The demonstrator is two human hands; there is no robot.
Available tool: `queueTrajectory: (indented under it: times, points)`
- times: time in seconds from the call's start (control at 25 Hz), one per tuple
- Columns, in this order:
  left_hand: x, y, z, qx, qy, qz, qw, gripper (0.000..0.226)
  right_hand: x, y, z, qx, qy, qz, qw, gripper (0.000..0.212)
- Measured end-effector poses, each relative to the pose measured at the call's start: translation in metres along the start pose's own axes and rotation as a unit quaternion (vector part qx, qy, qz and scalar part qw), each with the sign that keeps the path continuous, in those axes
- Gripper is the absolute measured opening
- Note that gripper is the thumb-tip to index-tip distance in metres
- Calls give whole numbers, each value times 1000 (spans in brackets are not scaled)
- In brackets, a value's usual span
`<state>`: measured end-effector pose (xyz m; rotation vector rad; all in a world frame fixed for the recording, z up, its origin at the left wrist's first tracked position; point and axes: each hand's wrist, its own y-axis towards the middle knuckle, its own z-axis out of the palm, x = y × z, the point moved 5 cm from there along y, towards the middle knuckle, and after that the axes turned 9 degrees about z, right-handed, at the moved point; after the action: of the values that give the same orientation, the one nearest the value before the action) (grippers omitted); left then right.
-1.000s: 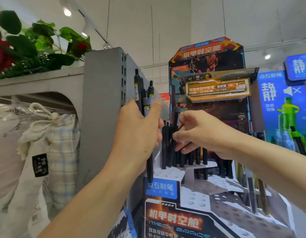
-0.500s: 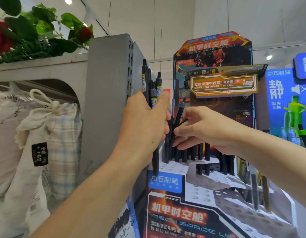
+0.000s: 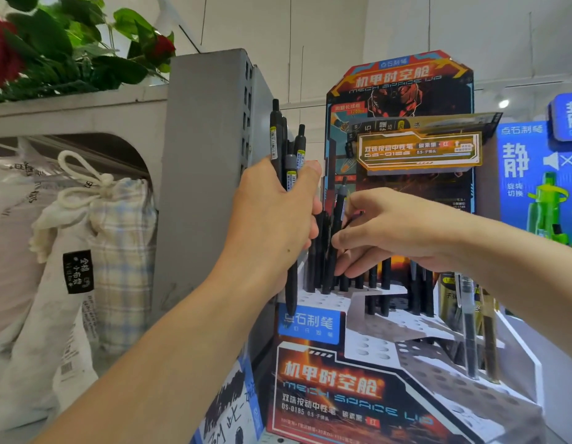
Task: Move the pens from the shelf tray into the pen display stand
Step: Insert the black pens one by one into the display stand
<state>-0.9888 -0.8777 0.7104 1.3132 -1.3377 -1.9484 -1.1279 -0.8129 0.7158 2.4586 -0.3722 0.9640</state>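
Observation:
My left hand point(image 3: 275, 219) grips a bunch of black pens point(image 3: 286, 149) upright, their tops above my fist and one tip hanging below it. My right hand point(image 3: 384, 232) pinches a single black pen point(image 3: 337, 225) that leans into the top tier of the stepped pen display stand point(image 3: 368, 350). Several black pens stand in the stand's back rows, partly hidden behind my right hand. White holed steps lower down hold none. The shelf tray is out of sight.
A grey metal shelf post point(image 3: 204, 174) rises just left of my left hand. Cloth drawstring bags point(image 3: 86, 251) hang at the left, artificial roses point(image 3: 54, 43) on top. A blue display point(image 3: 541, 181) and clear pens point(image 3: 470, 328) stand at the right.
My right hand has shifted slightly right and lower over the stand's top tier, still with the single pen. My left hand keeps its bunch in about the same place.

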Motion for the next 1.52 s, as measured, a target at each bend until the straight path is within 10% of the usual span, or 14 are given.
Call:
queueTrajectory:
  times: [1.04, 1.2, 1.52]
  points:
    - [-2, 1, 2, -14, -53, -46, 997, 25, -1, -3, 6, 25, 14, 3, 1000, 17]
    - [-1, 2, 5, -17, -87, -68, 994, 24, 19, -21, -20, -141, -10, -105, 984, 18]
    - [4, 6, 22, 2, -150, -158, 976, 51, 33, -36, -4, 16, 82, -174, 981, 14]
